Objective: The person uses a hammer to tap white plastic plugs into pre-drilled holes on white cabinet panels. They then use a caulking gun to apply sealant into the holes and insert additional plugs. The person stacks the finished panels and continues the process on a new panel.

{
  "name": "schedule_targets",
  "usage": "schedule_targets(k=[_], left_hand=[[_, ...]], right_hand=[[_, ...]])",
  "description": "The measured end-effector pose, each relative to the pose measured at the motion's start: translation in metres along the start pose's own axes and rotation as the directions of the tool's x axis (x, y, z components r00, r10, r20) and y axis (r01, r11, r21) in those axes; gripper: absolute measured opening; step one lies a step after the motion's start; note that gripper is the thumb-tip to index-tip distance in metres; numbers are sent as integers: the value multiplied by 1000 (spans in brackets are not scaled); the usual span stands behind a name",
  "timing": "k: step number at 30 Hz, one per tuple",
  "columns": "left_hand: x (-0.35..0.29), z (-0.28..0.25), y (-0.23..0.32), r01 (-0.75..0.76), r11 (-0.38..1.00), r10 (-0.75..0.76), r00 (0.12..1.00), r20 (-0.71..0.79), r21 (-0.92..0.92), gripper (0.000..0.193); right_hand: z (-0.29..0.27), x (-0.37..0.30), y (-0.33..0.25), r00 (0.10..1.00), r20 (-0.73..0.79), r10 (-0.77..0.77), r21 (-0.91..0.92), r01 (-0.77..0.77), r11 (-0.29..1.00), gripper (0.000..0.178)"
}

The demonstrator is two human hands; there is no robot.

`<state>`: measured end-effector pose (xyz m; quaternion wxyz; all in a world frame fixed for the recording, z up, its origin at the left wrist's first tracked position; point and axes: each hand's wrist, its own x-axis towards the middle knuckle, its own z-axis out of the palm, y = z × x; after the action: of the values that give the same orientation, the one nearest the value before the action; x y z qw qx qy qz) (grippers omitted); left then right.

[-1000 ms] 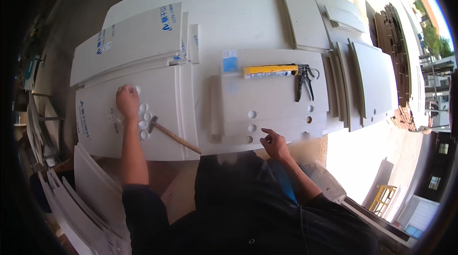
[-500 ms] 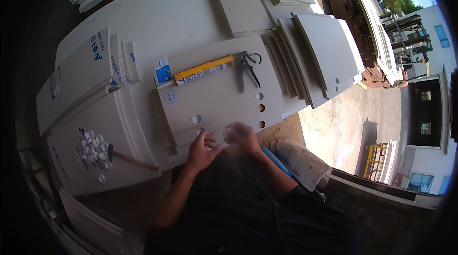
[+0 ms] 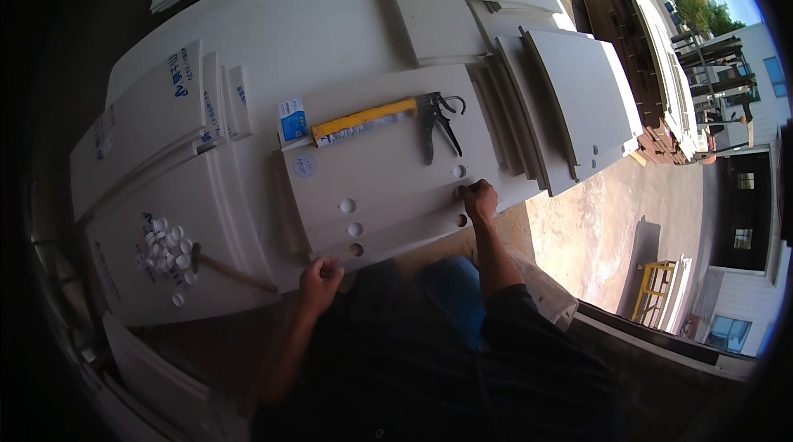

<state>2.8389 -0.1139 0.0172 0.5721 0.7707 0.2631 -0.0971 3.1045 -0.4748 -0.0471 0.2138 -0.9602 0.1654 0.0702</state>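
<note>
A pale board (image 3: 396, 136) lies before me with two short rows of round holes near its front edge. My right hand (image 3: 481, 200) has its fingertips drawn together at the middle right hole; whatever they pinch is hidden. Behind it a white-filled hole (image 3: 458, 171) shows, and in front a brown, open hole (image 3: 461, 220). My left hand (image 3: 320, 283) is closed just off the board's front left edge, its contents too small to make out. Nearest it are another brown hole (image 3: 356, 249) and a white-filled one (image 3: 355, 230). A yellow caulking gun (image 3: 372, 120) rests across the board.
White round caps (image 3: 169, 248) lie heaped at the left beside a wooden-handled hammer (image 3: 235, 270). Stacked panels stand at left (image 3: 149, 120) and right (image 3: 582, 95). A blue-and-white packet (image 3: 292, 121) sits by the gun's nozzle end. A whitish sack (image 3: 545, 289) is at the front right.
My hands have parted from near each other at the front edge. The right has moved right to the middle right hole; the left has drawn back leftward, uncovering the left holes.
</note>
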Motion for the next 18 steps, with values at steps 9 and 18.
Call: schedule_targets(k=[9, 18], left_hand=[[-7, -5, -22, 29, 996, -35, 997, -70, -85, 28], [-7, -18, -17, 26, 994, -36, 995, -93, -108, 30]], right_hand=[[1, 12, 3, 991, 99, 89, -76, -82, 994, 45], [-18, 27, -32, 980, 186, 66, -280, -12, 960, 53]])
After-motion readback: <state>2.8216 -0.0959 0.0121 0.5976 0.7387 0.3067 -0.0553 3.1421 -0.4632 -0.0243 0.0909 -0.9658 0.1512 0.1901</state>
